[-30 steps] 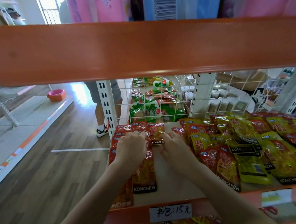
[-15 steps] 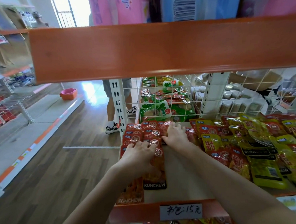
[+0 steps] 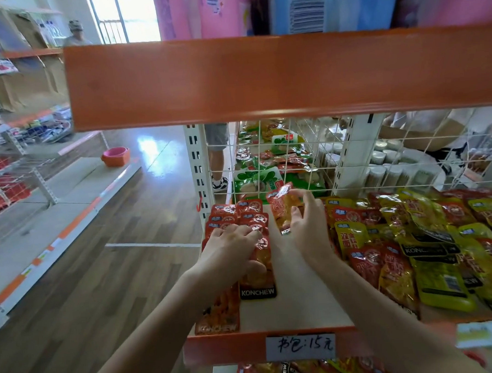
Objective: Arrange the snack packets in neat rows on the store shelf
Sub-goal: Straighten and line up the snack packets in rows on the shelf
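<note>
Red packet [image 3: 283,210] gripped in right hand [image 3: 308,228] above shelf [image 3: 299,294].

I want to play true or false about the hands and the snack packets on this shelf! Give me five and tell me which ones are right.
1. The right hand holds a red packet lifted off the shelf. True.
2. The left hand is up in the air, touching nothing. False: it rests on the neat red rows at the shelf's left end.
3. The jumbled pile on the right mixes yellow and red packets. True.
4. The price tag is printed with no numbers. False: it is handwritten and shows 15.
5. The pink basin sits on this same shelf. False: it sits on a low platform across the aisle.
</note>
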A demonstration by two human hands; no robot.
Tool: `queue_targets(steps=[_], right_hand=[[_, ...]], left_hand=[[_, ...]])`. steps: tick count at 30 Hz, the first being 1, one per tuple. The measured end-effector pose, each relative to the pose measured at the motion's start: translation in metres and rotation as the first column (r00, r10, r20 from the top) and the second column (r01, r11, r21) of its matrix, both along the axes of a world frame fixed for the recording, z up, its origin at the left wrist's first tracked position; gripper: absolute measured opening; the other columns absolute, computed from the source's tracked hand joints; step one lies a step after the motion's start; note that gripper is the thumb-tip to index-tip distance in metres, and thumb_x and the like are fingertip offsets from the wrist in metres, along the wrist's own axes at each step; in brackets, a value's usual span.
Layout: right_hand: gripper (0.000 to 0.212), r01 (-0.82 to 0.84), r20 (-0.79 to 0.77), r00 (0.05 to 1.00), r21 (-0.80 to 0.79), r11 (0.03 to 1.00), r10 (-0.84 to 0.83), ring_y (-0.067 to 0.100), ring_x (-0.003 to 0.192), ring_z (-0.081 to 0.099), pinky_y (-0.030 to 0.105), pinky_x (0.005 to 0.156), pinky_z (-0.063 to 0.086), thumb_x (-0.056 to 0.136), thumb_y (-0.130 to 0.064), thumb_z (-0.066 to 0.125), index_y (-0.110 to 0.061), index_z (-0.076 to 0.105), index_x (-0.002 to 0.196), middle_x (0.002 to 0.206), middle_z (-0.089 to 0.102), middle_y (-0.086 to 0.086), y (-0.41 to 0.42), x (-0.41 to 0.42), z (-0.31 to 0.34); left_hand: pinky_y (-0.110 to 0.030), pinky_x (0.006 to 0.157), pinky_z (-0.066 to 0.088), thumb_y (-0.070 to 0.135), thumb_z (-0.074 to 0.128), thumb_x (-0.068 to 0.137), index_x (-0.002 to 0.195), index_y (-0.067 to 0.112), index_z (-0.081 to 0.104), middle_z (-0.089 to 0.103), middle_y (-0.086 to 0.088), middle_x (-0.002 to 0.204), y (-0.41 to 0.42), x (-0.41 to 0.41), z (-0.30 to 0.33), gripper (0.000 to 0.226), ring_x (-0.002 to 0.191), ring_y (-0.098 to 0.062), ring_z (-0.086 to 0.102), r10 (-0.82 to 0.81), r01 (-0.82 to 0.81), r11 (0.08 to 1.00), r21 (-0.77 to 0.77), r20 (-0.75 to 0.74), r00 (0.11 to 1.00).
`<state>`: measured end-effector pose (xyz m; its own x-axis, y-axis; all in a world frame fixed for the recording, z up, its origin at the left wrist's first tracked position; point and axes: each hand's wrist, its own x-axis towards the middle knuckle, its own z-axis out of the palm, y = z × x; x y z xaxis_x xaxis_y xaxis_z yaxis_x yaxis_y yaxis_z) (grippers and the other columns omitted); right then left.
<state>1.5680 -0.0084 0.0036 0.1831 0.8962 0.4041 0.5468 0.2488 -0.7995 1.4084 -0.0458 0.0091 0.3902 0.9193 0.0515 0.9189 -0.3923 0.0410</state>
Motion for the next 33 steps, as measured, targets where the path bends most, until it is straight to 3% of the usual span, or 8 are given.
queue_targets(steps=[3,6,9,11,15,24,28,33], right_hand=[[0.02,-0.114,-0.144,0.984,-0.074,0.991,0.103,0.002,0.062,0.058,0.01,0.049,0.044,0.095,-0.002,0.048,-0.013,0.06,0.107,0.099,0.059,0.005,-0.034,0.006,0.01],[0.018,-0.307,-0.261,0.931,-0.185,0.934,0.254,0.003,0.064,0.065,0.012,0.048,0.045,0.094,-0.002,0.05,-0.014,0.06,0.101,0.089,0.065,-0.002,-0.073,0.012,0.007],[0.016,-0.39,-0.193,0.918,-0.289,0.874,0.346,0.008,0.088,0.063,0.016,0.071,0.052,0.093,-0.007,0.053,-0.019,0.061,0.099,0.102,0.064,0.002,-0.091,0.011,-0.012],[0.017,-0.409,-0.126,0.912,-0.32,0.855,0.389,0.008,0.092,0.062,0.021,0.08,0.053,0.093,-0.009,0.055,-0.024,0.06,0.097,0.103,0.063,0.001,-0.095,0.01,-0.018],[0.013,-0.415,0.003,0.9,-0.296,0.86,0.436,0.004,0.079,0.06,0.013,0.066,0.047,0.094,-0.011,0.054,-0.023,0.059,0.095,0.091,0.063,-0.005,-0.099,0.008,-0.016],[0.006,-0.4,0.161,0.88,-0.254,0.881,0.446,-0.003,0.078,0.059,0.01,0.071,0.048,0.091,-0.016,0.058,-0.018,0.064,0.093,0.081,0.058,-0.019,-0.098,0.006,-0.023],[0.005,-0.377,0.208,0.879,-0.246,0.893,0.429,-0.001,0.074,0.058,0.012,0.069,0.049,0.091,-0.017,0.058,-0.019,0.062,0.09,0.079,0.058,-0.016,-0.098,0.005,-0.025],[0.01,-0.338,0.272,0.884,-0.188,0.922,0.379,0.005,0.072,0.059,0.019,0.067,0.051,0.093,-0.022,0.055,-0.017,0.062,0.088,0.08,0.06,-0.008,-0.099,0.002,-0.029]], left_hand=[[-0.041,0.105,0.031,0.048,0.054,0.088,0.132,0.024,0.045,0.049,0.005,0.133,0.002,-0.005,-0.001,0.051,0.124,-0.016,0.042,0.044,-0.048,0.998,0.046,0.084,0.996],[-0.039,0.101,0.037,0.036,0.051,0.093,0.125,0.022,0.052,0.058,0.005,0.122,0.008,-0.011,0.001,0.035,0.113,-0.013,0.051,0.088,-0.107,0.99,0.094,0.186,0.979],[-0.036,0.095,0.044,0.029,0.054,0.093,0.124,0.021,0.054,0.062,0.004,0.117,0.014,-0.013,0.004,0.032,0.105,-0.013,0.058,0.117,-0.141,0.987,0.079,0.252,0.961],[-0.034,0.09,0.047,0.028,0.055,0.092,0.121,0.021,0.056,0.063,0.004,0.115,0.019,-0.013,0.005,0.03,0.102,-0.014,0.059,0.132,-0.15,0.987,0.054,0.252,0.959],[-0.037,0.085,0.05,0.027,0.053,0.092,0.112,0.016,0.058,0.063,-0.001,0.109,0.028,-0.007,0.003,0.023,0.097,-0.018,0.059,0.109,-0.109,0.994,-0.008,0.134,0.985],[-0.042,0.094,0.044,0.033,0.05,0.093,0.119,0.016,0.055,0.057,-0.003,0.12,0.033,0.001,0.002,0.031,0.113,-0.023,0.049,0.11,-0.11,0.994,-0.018,-0.004,0.994],[-0.04,0.093,0.044,0.031,0.046,0.095,0.117,0.017,0.057,0.057,-0.001,0.118,0.032,0.0,0.002,0.028,0.111,-0.022,0.05,0.116,-0.117,0.993,0.01,0.041,0.992],[-0.038,0.086,0.049,0.023,0.045,0.095,0.113,0.023,0.062,0.063,0.003,0.111,0.027,-0.013,0.002,0.024,0.101,-0.02,0.058,0.173,-0.214,0.969,0.122,0.282,0.944]])
